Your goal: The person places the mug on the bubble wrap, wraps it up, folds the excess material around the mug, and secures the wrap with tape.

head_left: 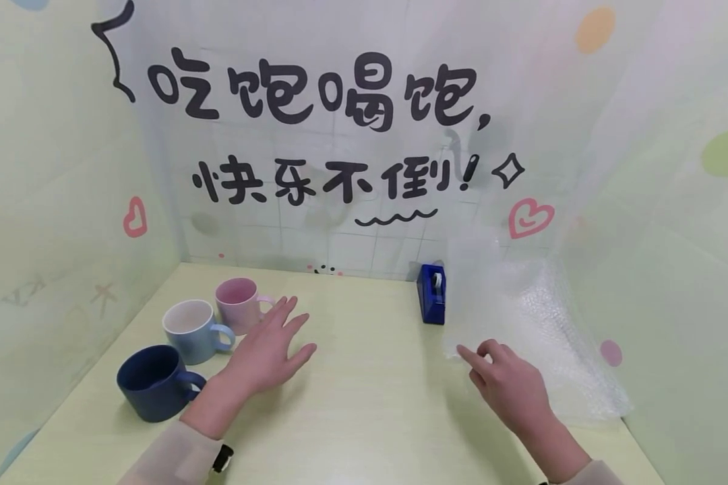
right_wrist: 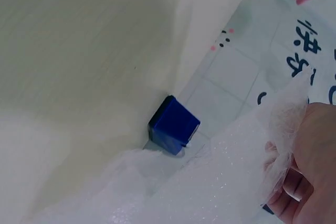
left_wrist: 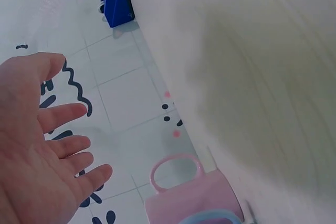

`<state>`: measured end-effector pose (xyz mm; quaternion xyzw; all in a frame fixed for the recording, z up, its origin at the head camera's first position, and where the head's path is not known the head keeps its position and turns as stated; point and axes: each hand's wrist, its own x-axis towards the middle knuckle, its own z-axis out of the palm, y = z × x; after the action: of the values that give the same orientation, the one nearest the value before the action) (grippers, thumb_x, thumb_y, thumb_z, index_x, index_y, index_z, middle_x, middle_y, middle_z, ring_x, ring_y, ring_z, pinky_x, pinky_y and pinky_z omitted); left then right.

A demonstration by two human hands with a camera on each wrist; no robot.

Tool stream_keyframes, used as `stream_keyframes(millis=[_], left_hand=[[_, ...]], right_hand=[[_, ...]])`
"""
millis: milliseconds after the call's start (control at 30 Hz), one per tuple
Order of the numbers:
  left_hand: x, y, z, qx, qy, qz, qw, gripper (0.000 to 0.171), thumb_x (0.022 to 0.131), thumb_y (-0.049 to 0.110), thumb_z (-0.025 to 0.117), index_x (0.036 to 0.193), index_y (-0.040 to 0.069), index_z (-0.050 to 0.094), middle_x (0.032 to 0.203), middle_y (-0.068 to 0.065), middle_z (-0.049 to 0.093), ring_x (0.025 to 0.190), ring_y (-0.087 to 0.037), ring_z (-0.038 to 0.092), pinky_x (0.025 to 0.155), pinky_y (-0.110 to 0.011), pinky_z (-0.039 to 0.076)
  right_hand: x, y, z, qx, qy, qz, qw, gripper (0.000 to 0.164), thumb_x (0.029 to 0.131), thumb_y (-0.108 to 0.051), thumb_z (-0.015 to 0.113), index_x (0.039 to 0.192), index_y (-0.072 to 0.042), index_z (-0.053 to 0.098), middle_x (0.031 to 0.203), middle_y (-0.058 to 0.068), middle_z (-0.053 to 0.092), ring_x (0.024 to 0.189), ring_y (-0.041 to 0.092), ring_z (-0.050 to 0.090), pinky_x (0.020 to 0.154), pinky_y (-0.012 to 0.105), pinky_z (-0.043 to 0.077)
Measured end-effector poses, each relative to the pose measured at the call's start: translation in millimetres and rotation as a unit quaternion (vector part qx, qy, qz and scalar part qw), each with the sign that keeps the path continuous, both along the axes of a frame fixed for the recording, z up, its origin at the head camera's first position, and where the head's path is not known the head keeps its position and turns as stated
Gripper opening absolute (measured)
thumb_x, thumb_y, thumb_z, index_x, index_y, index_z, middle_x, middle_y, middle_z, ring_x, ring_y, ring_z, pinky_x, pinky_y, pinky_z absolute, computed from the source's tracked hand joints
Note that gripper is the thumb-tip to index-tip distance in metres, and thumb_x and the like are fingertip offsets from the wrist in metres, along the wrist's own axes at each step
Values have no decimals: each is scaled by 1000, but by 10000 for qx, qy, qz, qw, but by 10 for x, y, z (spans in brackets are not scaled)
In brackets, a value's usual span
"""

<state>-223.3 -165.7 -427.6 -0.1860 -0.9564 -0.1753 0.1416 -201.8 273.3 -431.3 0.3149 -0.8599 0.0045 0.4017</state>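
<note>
My left hand (head_left: 267, 353) hovers over the table with fingers spread, its fingertips overlapping the handle of the pink mug (head_left: 233, 306) in the head view. Beside that mug are a light blue mug (head_left: 188, 343) and a dark blue mug (head_left: 148, 397), all upright with handles to the right. On the other side, my right hand (head_left: 512, 384) pinches the edge of clear bubble wrap (right_wrist: 226, 166). In the head view the bubble wrap (head_left: 470, 296) rises from near the fingertips, partly see-through. The left wrist view shows the left palm (left_wrist: 31, 156) holding nothing.
A blue tape dispenser (head_left: 432, 296) stands at the back of the table, just left of the bubble wrap. More bubble wrap (head_left: 570, 350) spreads along the right side. Printed sheeting (head_left: 340, 148) walls the pale table (head_left: 364, 404) at the back and both sides.
</note>
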Motion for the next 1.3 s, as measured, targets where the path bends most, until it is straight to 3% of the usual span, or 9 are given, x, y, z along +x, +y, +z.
stream_keyframes(millis=[100,333,533,700,800,967,1033,1167,1300], left_hand=[[-18,-17,53,99,60,90,9999,58,106,36,70,152,2,62,169,-28,45,160,-51,39,125,-70,40],[-40,-35,177,777,104,239,9966,60,113,37,57,159,0,53,172,-28,40,160,-50,37,128,-70,35],[-61,-31,208,1096,-36,167,9938,60,117,40,46,164,3,48,175,-23,37,162,-47,36,130,-69,33],[-42,-31,221,983,-263,-195,9946,55,115,36,54,161,7,53,173,-22,43,159,-48,41,126,-70,38],[-24,-57,197,650,-968,-623,9912,57,111,38,63,161,10,55,173,-22,44,159,-48,42,125,-70,41],[38,-86,53,129,-2450,-899,9653,89,91,58,84,159,8,56,169,-28,45,157,-53,42,125,-72,37],[74,-78,-14,-77,-2799,-832,9564,102,81,60,92,159,6,56,169,-31,44,158,-56,39,125,-76,33],[100,-60,-123,-301,-3024,-817,9492,116,70,57,100,161,4,52,173,-32,36,161,-60,28,125,-83,24],[79,-47,-186,-324,-2978,-911,9497,123,65,55,103,163,5,49,176,-32,31,164,-60,21,126,-84,18]], right_hand=[[40,-111,-23,196,-52,431,9989,48,74,-2,83,118,-21,85,93,1,68,66,13,57,43,16,31],[106,-294,-129,779,-59,1338,9879,49,113,-16,37,117,-25,85,98,-4,66,72,10,57,50,18,43],[152,-370,-236,1499,-279,1990,9681,34,89,-15,74,120,-28,83,102,-6,65,81,9,59,62,18,50],[124,-390,-346,1581,-372,2486,9549,29,97,-18,71,119,-34,82,105,-10,66,82,6,58,66,14,49],[107,-385,-356,1439,-655,2644,9514,30,96,-18,77,120,-35,83,108,-10,70,84,6,62,69,15,52],[132,-371,-319,1163,-1837,2435,9452,48,86,-14,92,129,-30,81,116,-8,73,92,5,69,75,15,56],[135,-356,-311,1039,-2569,2231,9346,42,93,-20,88,133,-27,80,120,-8,72,93,1,68,76,14,56],[78,-323,-300,602,-4002,1656,8993,38,107,-38,72,141,-22,75,124,-6,69,94,-3,64,79,18,57],[-70,-299,-288,507,-4236,931,8996,55,104,-57,71,144,-18,72,136,4,65,116,16,67,97,39,61]])
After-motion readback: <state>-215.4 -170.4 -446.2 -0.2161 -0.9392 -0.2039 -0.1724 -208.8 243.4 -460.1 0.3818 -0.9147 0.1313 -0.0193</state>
